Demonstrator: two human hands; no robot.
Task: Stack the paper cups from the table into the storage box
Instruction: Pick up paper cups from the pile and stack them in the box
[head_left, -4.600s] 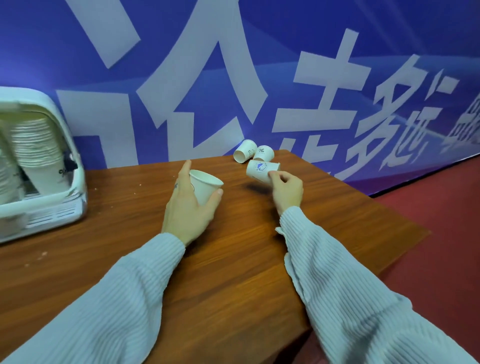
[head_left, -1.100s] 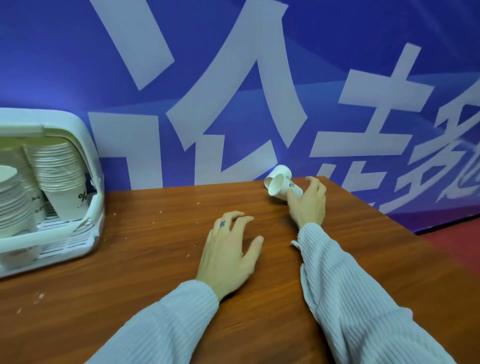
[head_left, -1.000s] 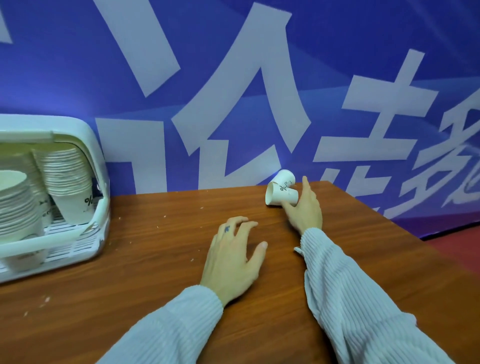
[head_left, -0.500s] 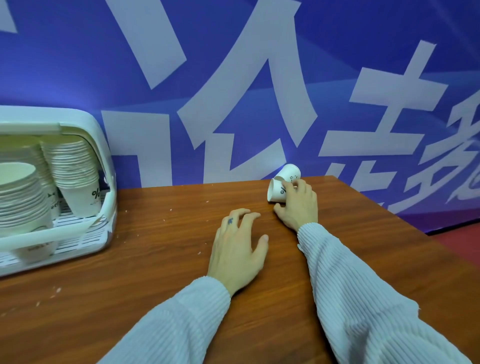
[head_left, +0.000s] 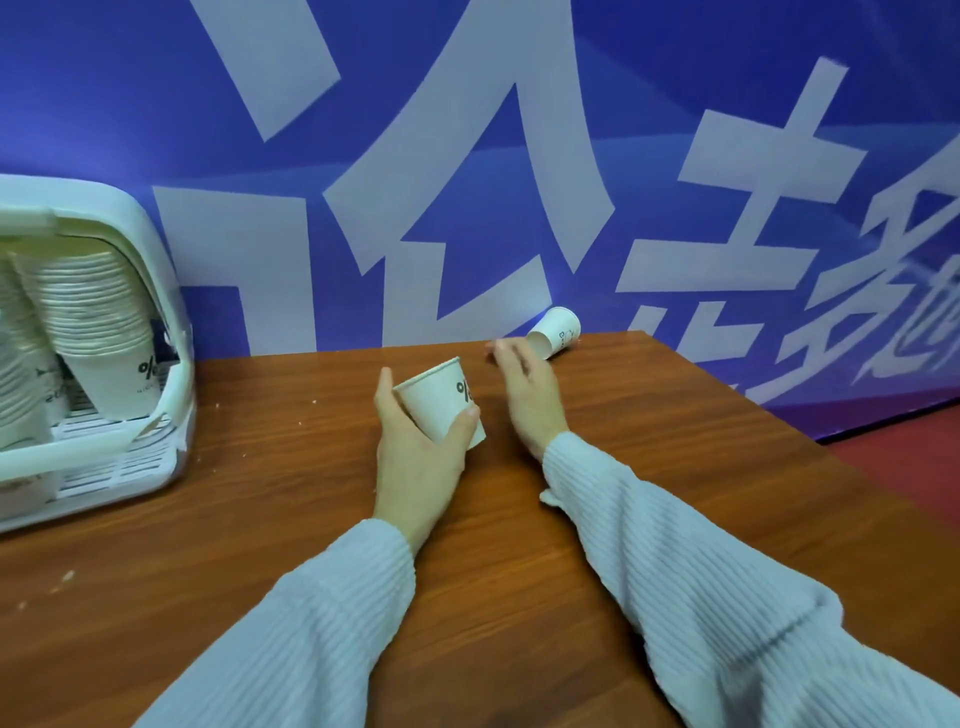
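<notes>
Cup (head_left: 440, 401) now in left hand (head_left: 415, 457)

Even soft light, faint shadows, right hand (head_left: 530, 395) motion-blurred, wide-angle edge distortion.

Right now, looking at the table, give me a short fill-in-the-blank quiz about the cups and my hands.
1. The paper cup with the percent mark sits in the grip of the ____ hand.
2. The right hand is open and holds ____.
3. The loose cup at the table's far edge lies on its ____.
4. The stacked cups stand inside the white ____.

Missing words: left; nothing; side; storage box
</notes>
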